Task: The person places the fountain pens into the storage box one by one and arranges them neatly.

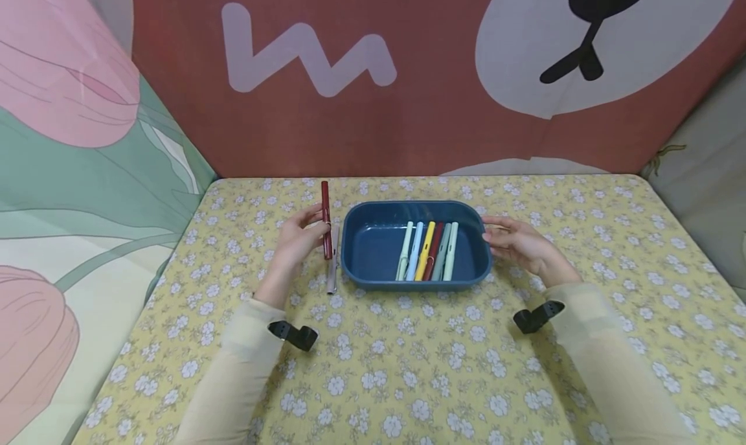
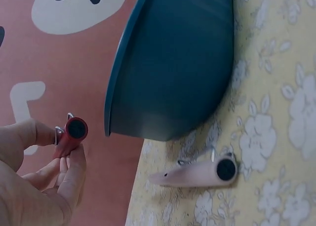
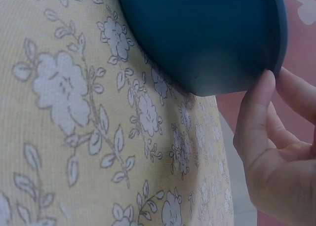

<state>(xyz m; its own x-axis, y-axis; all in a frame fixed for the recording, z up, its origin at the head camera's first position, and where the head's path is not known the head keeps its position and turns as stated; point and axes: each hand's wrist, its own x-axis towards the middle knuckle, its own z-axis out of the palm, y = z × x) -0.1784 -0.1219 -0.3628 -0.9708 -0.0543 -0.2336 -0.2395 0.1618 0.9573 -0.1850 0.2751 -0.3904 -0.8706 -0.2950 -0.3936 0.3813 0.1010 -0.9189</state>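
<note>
My left hand pinches a dark red pen between thumb and fingers, raised above the table beside the tray's left end. Beneath it a pale greyish-pink pen with a clip lies on the cloth, partly covered in the head view. My right hand holds the right end of the deep blue tray at its rim, the thumb against the outer wall. Inside the tray several pens lie side by side: pale green, light blue, a yellow pen, dark red and grey-green.
A yellow flowered cloth covers the table. Behind the table's back edge hangs a red printed fabric wall; more printed fabric closes off the left side. Each sleeve carries a small black camera on a band.
</note>
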